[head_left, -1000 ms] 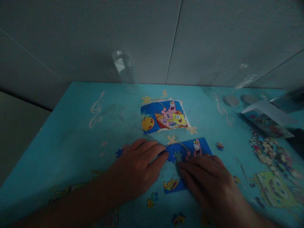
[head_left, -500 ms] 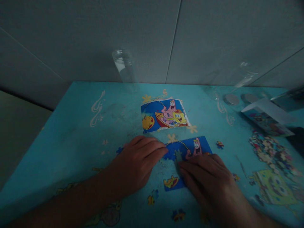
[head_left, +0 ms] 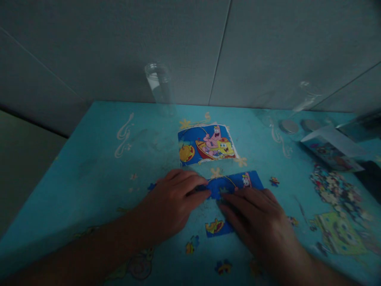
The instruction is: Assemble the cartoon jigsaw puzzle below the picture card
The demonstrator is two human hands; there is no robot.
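Dark near pieces [head_left: 223, 267]: lying loose on the near side, probably risking a shove from a dragging wrist.
Yellow-blue bits [head_left: 190, 246]: sitting left of the burger section, likely risking a sweep from the left hand [head_left: 175, 198].
Burger section [head_left: 214, 227]: showing at its left end, running under the right hand [head_left: 258, 222]; cannot tell if joining anything there.
Right fingers: lying close together over the blue strip [head_left: 218, 184]; cannot tell if gripping or just pressing. Possibly buckling joints by pressing unevenly.
Left fingers: curling, bringing thumb and forefinger close at the strip's left end; cannot tell if pinching a piece. Possibly bending a tab by pushing off-line.
Blue strip: lying centrally between and partly under both hands, showing a notched near edge; perhaps risking splitting from opposed pulling.
Right loose piece [head_left: 274, 181]: lying just right of the strip, perhaps risking a knuckle bump.
Piece pile [head_left: 336, 190]: spreading at right, likely scattering if catching a sleeve or forearm.
Picture sheet [head_left: 205, 145]: lying beyond the strip, possibly sliding if getting nudged.
Clear jar [head_left: 162, 85]: standing far left, possibly tipping from a table jolt.
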